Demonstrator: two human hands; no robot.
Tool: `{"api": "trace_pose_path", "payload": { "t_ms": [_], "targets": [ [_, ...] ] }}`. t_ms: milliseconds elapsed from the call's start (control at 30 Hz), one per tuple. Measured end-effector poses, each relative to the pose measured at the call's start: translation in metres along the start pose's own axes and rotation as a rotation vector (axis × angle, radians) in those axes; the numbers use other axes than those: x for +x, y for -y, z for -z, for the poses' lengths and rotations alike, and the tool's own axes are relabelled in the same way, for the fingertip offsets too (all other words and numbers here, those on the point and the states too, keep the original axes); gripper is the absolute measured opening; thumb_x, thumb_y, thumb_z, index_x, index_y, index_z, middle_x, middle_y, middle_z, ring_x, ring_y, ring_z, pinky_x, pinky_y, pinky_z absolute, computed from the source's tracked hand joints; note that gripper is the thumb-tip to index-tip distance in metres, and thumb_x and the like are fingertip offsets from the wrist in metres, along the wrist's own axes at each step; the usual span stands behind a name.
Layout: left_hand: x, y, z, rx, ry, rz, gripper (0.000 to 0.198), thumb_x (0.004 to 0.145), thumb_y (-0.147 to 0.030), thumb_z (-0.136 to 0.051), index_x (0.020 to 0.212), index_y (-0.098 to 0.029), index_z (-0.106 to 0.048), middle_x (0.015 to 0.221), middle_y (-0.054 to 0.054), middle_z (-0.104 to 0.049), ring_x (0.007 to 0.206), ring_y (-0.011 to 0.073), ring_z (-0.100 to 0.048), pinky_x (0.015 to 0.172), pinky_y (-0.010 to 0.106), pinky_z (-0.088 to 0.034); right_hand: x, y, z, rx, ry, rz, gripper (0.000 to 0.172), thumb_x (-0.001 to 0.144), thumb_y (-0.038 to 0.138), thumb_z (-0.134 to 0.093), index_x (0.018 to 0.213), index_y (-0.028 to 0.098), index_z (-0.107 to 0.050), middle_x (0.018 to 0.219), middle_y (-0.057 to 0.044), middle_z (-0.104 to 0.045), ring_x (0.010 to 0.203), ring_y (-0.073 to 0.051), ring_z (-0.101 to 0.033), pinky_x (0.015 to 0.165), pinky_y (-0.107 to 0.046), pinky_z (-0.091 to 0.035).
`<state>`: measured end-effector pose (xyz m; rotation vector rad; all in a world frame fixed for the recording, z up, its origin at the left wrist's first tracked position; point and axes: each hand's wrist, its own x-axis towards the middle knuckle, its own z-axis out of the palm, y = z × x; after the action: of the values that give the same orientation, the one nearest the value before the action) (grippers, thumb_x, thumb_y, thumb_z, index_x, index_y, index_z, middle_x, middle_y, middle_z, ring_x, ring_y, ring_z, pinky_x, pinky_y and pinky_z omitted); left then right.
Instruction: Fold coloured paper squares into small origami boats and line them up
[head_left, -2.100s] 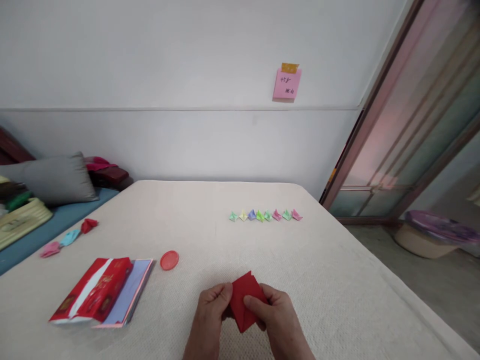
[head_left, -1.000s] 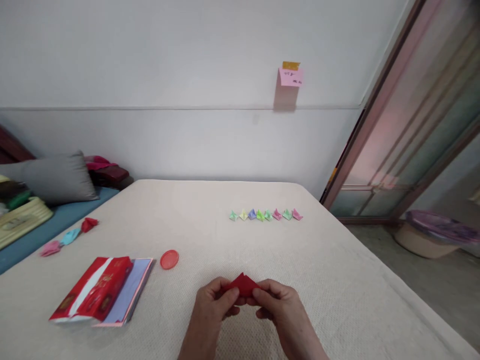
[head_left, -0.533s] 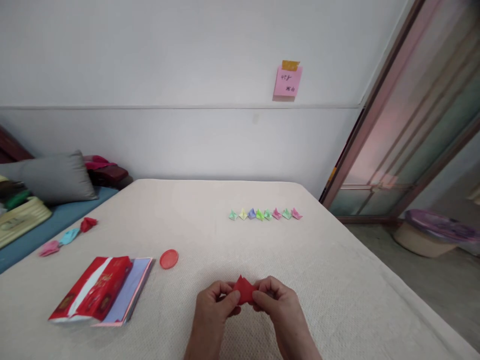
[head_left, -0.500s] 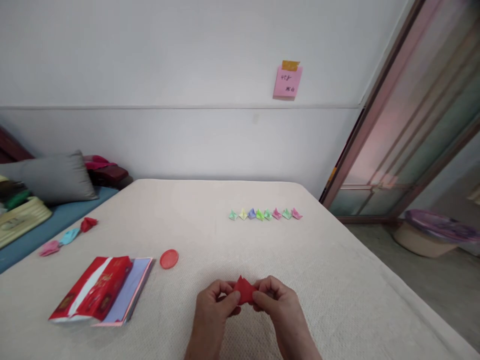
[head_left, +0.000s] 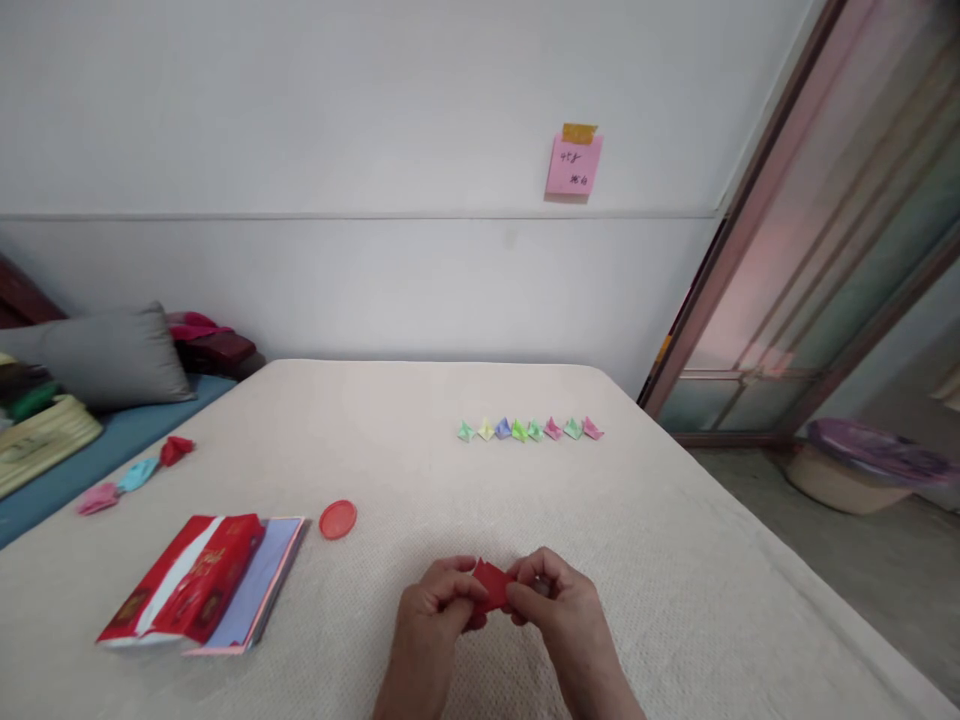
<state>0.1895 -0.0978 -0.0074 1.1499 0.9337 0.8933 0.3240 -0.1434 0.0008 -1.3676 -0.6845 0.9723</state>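
A small folded piece of red paper [head_left: 493, 586] is held just above the cloth-covered table [head_left: 390, 440], low in the middle of the view. My left hand [head_left: 435, 610] pinches its left side between thumb and fingers. On the right side, my right hand [head_left: 551, 595] pinches the paper, thumb on the near face. The fingertips behind the paper are partly hidden. A round red lid-like disc [head_left: 338, 519] lies to the left of my hands.
Several small folded paper pieces [head_left: 520, 430] stand in a row farther back. A red packet [head_left: 187, 580] rests on a stack of coloured paper [head_left: 259, 580] at left. Three crumpled-looking paper pieces [head_left: 139, 474] lie near the left edge. A pink note [head_left: 574, 165] is taped to the wall.
The red paper has tilted, and its outline has gone from a pointed triangle to a slanted shape. My left fingers have shifted over its left side. The other things stay put.
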Motion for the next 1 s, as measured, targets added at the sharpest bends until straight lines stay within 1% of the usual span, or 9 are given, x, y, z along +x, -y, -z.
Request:
{"api": "trace_pose_path", "payload": {
  "t_ms": [133, 233, 300, 367, 467, 533, 700, 867, 1000],
  "targets": [
    [0.003, 0.003, 0.001, 0.066, 0.036, -0.081, 0.016, 0.065, -0.014, -0.061, 0.068, -0.019, -0.076, 0.099, 0.01, -0.069, 0.082, 0.0226, -0.065, 0.07, 0.031, -0.052, 0.005, 0.001, 0.006, 0.001, 0.069, 0.009, 0.006, 0.064, 0.013, -0.062, 0.061, 0.018, -0.064, 0.048, 0.002, -0.06, 0.048, -0.013, -0.05, 0.049, -0.024, -0.038],
    [0.006, 0.006, 0.002, 0.113, -0.005, -0.126, 0.022, 0.055, -0.008, -0.064, 0.07, -0.018, -0.077, 0.098, 0.011, -0.07, 0.086, 0.0255, -0.066, 0.078, 0.033, -0.05, 0.01, -0.001, 0.012, -0.008, 0.147, 0.104, 0.009, 0.06, 0.011, -0.065, 0.06, 0.018, -0.071, 0.071, -0.003, -0.066, 0.061, -0.015, -0.057, 0.055, -0.025, -0.043],
    [0.007, 0.007, 0.003, 0.122, -0.037, -0.114, 0.022, 0.054, -0.009, -0.066, 0.071, -0.017, -0.077, 0.099, 0.012, -0.07, 0.086, 0.0256, -0.066, 0.079, 0.033, -0.049, 0.012, -0.003, 0.014, 0.009, 0.171, 0.136, 0.014, 0.056, 0.01, -0.068, 0.063, 0.019, -0.074, 0.085, -0.005, -0.066, 0.071, -0.017, -0.061, 0.06, -0.026, -0.047],
    [0.007, 0.004, 0.005, 0.107, -0.032, -0.079, 0.017, 0.057, -0.012, -0.069, 0.072, -0.017, -0.077, 0.102, 0.012, -0.07, 0.08, 0.0234, -0.066, 0.074, 0.032, -0.05, 0.012, -0.005, 0.015, 0.04, 0.18, 0.145, 0.017, 0.055, 0.009, -0.069, 0.066, 0.02, -0.075, 0.09, -0.004, -0.066, 0.075, -0.019, -0.064, 0.064, -0.027, -0.049],
    [0.003, -0.005, 0.006, 0.036, 0.034, -0.017, 0.016, 0.064, -0.02, -0.069, 0.078, -0.018, -0.077, 0.106, 0.011, -0.069, 0.074, 0.0195, -0.064, 0.065, 0.029, -0.05, 0.009, -0.004, 0.015, 0.037, 0.2, 0.181, 0.015, 0.06, 0.009, -0.068, 0.068, 0.021, -0.073, 0.089, -0.003, -0.065, 0.071, -0.016, -0.064, 0.063, -0.026, -0.049],
    [0.0, -0.011, 0.006, -0.004, 0.076, 0.011, 0.016, 0.068, -0.022, -0.069, 0.081, -0.018, -0.076, 0.102, 0.009, -0.071, 0.075, 0.0193, -0.064, 0.066, 0.029, -0.05, 0.006, -0.001, 0.014, -0.01, 0.202, 0.22, 0.015, 0.062, 0.008, -0.068, 0.069, 0.021, -0.071, 0.087, -0.002, -0.065, 0.067, -0.014, -0.062, 0.058, -0.024, -0.047],
    [-0.004, -0.018, 0.005, -0.06, 0.112, 0.056, 0.015, 0.07, -0.025, -0.071, 0.082, -0.017, -0.076, 0.081, 0.008, -0.075, 0.079, 0.0212, -0.065, 0.067, 0.028, -0.051, 0.002, 0.013, 0.015, -0.098, 0.212, 0.254, 0.019, 0.065, 0.005, -0.064, 0.072, 0.022, -0.071, 0.083, -0.001, -0.064, 0.06, -0.012, -0.059, 0.052, -0.022, -0.045],
    [-0.005, -0.021, 0.006, -0.097, 0.154, 0.08, 0.013, 0.071, -0.022, -0.069, 0.079, -0.016, -0.076, 0.078, 0.008, -0.075, 0.077, 0.0198, -0.064, 0.064, 0.026, -0.049, -0.001, 0.026, 0.02, -0.204, 0.297, 0.257, 0.017, 0.072, 0.009, -0.06, 0.072, 0.02, -0.073, 0.079, -0.003, -0.065, 0.058, -0.013, -0.059, 0.051, -0.023, -0.045],
    [-0.004, -0.022, 0.007, -0.076, 0.177, 0.065, 0.012, 0.071, -0.021, -0.068, 0.077, -0.016, -0.077, 0.073, 0.006, -0.074, 0.073, 0.0183, -0.064, 0.061, 0.024, -0.047, -0.001, 0.027, 0.024, -0.265, 0.332, 0.272, 0.018, 0.072, 0.009, -0.061, 0.068, 0.02, -0.076, 0.071, -0.004, -0.067, 0.059, -0.014, -0.057, 0.053, -0.025, -0.044]
  ]
}}
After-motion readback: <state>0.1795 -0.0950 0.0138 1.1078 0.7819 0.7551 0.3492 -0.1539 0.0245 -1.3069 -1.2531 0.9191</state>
